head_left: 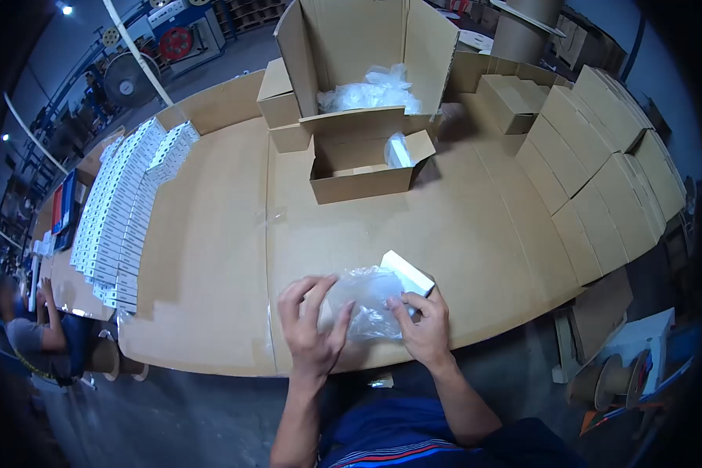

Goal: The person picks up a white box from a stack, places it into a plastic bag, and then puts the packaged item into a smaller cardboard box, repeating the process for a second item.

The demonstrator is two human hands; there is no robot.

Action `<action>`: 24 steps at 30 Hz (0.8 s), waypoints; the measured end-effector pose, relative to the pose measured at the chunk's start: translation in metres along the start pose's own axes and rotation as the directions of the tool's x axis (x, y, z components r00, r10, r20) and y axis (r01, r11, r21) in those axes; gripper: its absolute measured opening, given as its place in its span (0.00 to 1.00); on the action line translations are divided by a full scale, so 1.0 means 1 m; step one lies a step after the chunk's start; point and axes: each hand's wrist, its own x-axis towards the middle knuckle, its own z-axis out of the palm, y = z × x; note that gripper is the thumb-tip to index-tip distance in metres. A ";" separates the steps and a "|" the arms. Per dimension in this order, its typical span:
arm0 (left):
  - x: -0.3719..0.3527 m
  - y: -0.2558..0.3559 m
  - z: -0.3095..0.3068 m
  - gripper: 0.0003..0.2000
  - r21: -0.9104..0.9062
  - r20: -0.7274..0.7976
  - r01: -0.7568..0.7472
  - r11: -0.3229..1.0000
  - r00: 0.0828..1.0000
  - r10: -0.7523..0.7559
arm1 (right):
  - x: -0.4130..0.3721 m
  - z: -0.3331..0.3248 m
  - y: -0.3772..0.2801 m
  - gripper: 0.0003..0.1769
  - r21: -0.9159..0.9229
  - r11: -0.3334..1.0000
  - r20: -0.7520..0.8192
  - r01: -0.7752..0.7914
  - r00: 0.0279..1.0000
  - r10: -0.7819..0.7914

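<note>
A clear plastic bag (366, 300) is stretched between my two hands above the near part of the table. My left hand (310, 327) is curved around the bag's left side, fingers arched and thumb apart from them. My right hand (425, 327) grips a small white box (405, 273) and pinches the bag's right edge with thumb and forefinger. The box is tilted, and its lower end is partly hidden by the bag and fingers. Beyond my hands stands an open cardboard carton (359, 189) with a white box in plastic (398, 150) inside at its right end.
A larger open carton (359, 39) behind holds crumpled clear bags (374, 92). Rows of small white boxes (121, 210) are stacked at left. Closed brown cartons (585, 156) are piled at right. Another person (35, 327) sits at far left. The cardboard-covered table (210, 257) has a curved near edge.
</note>
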 end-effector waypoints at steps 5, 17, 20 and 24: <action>0.022 0.003 0.013 0.13 -0.034 0.229 -0.172 0.985 0.958 0.175 | 0.001 0.001 -0.002 0.09 -0.056 0.990 -0.006 0.133 0.991 -0.133; 0.033 -0.004 0.005 0.08 -0.338 0.456 0.438 0.833 0.851 -0.262 | 0.003 -0.030 0.000 0.08 -0.073 0.987 0.351 0.144 0.930 -0.109; 0.027 -0.020 0.010 0.06 -0.328 0.291 0.439 0.836 0.889 -0.353 | 0.003 -0.032 0.001 0.08 -0.074 0.992 0.352 0.105 0.933 -0.073; 0.010 -0.056 0.015 0.16 -0.595 -0.011 0.378 0.710 0.879 -0.477 | 0.002 -0.026 0.006 0.09 -0.087 0.994 0.229 0.061 0.973 -0.040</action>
